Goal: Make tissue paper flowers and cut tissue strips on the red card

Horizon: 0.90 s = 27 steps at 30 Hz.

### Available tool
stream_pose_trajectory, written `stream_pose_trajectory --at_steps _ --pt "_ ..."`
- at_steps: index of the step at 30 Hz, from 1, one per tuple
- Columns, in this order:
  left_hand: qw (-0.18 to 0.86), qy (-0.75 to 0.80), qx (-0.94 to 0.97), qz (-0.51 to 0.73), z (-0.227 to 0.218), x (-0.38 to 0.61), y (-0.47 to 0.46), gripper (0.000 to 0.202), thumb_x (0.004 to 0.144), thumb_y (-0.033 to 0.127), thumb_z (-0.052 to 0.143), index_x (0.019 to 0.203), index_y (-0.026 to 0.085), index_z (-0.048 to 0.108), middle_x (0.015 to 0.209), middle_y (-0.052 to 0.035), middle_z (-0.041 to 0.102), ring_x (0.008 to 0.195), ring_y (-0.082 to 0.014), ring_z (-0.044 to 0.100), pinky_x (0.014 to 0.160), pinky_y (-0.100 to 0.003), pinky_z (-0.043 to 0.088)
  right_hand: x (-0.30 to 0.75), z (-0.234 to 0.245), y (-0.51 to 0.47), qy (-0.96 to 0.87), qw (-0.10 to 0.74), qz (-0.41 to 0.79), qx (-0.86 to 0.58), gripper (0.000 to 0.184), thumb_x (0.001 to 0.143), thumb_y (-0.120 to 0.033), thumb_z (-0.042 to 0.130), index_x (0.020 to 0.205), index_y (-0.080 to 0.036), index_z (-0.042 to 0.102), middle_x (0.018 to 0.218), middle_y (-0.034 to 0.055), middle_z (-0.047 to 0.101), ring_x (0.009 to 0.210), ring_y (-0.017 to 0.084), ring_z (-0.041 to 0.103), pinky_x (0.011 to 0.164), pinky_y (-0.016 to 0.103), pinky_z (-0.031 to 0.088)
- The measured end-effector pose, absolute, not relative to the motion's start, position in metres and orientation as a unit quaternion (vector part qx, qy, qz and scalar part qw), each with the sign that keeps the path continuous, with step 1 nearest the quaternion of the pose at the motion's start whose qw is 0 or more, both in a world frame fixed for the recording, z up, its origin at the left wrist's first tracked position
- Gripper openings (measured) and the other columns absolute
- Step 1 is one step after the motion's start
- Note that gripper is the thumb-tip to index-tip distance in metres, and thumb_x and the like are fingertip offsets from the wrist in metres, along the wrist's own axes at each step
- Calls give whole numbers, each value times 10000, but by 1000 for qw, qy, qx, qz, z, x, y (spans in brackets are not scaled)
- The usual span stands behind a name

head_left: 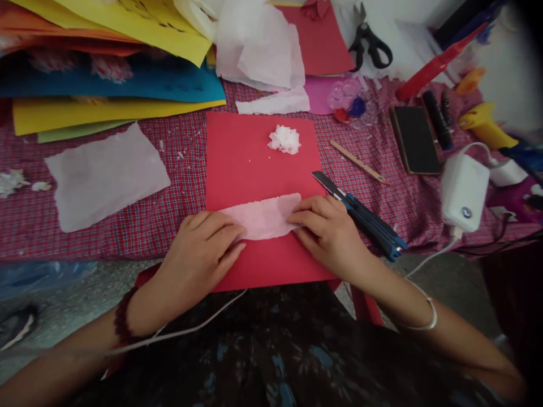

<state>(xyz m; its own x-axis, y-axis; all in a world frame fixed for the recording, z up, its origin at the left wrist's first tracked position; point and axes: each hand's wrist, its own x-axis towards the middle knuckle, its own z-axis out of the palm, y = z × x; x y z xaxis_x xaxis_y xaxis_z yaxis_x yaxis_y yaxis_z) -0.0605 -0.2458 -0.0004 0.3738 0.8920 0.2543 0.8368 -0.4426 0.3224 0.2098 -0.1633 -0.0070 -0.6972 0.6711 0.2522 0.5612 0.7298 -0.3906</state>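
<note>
A red card sheet (248, 164) lies on the checked tablecloth in front of me and hangs over the near edge. Across it lies a folded strip of thin white tissue paper (265, 216). My left hand (201, 251) presses flat on the strip's left end. My right hand (324, 226) has its fingers laid on the strip's right end, pressed together along the fold. A small white tissue flower (284, 139) sits near the top of the red sheet. A blue utility knife (362, 216) with its blade out lies just right of my right hand.
A loose tissue sheet (106, 176) lies to the left. Stacked coloured card (114, 73) fills the back left. Black scissors (369, 42), a pencil (358, 163), a dark phone (416, 140), a white charger block (463, 192) and markers crowd the right side.
</note>
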Motion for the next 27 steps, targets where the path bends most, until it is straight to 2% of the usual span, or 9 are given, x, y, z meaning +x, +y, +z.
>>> stream_pose_trajectory --at_steps 4,10,14,21,27 --pt "115 590 758 253 0 -68 -253 192 1008 237 559 1187 267 619 1016 -43 742 948 -245 675 817 -414 540 212 -9 -158 -887 228 190 -354 137 1018 -222 580 1028 -262 711 1042 72 730 989 247 683 885 455 506" --pt "143 663 675 288 4 -68 -255 181 996 220 637 1170 265 663 1000 18 760 902 -172 720 809 -308 563 205 -8 -150 -864 248 214 -383 158 1006 -212 599 867 -200 673 906 57 694 851 208 658 779 388 494" --pt "123 677 667 285 4 -65 -253 152 1000 208 616 1132 258 674 948 26 735 841 -151 709 755 -272 554 200 -6 -144 -858 237 211 -403 137 1005 -222 606 883 -202 665 851 40 681 786 188 643 729 354 482" --pt "73 670 686 275 1 -59 -246 160 987 150 598 1120 236 618 871 14 678 790 -158 656 837 -305 545 191 -3 -141 -868 207 146 -428 169 980 -238 635 821 -186 650 743 23 665 689 180 624 662 341 444" --pt "85 669 697 244 1 -58 -247 212 1005 127 586 1179 248 573 848 -7 647 774 -188 606 824 -348 524 189 -2 -139 -871 198 130 -431 197 959 -231 663 771 -196 620 711 17 656 664 183 627 634 344 440"
